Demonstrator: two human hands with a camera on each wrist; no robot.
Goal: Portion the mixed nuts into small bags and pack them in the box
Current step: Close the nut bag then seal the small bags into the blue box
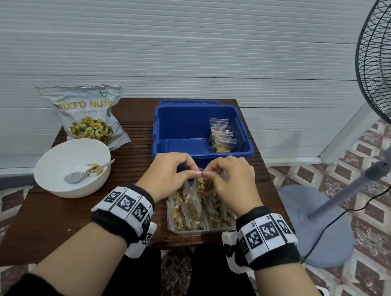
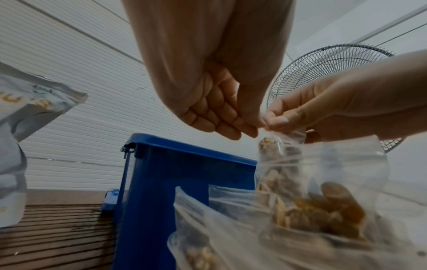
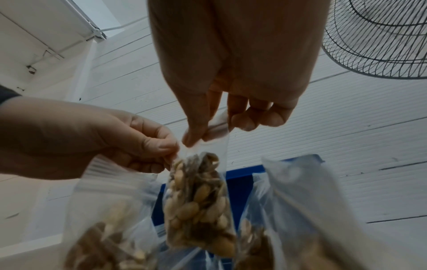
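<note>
Both hands hold one small clear zip bag [image 3: 198, 206] by its top edge, just in front of the blue box [image 1: 186, 131] and above a clear tray [image 1: 192, 231] of other filled bags. The left hand [image 1: 169, 174] pinches the strip's left end between thumb and forefinger; the right hand [image 1: 232, 181] pinches the right end likewise. The bag hangs upright, narrow and packed with pale cashews and darker nuts. A few filled bags [image 1: 221, 136] lean in the box's right corner.
</note>
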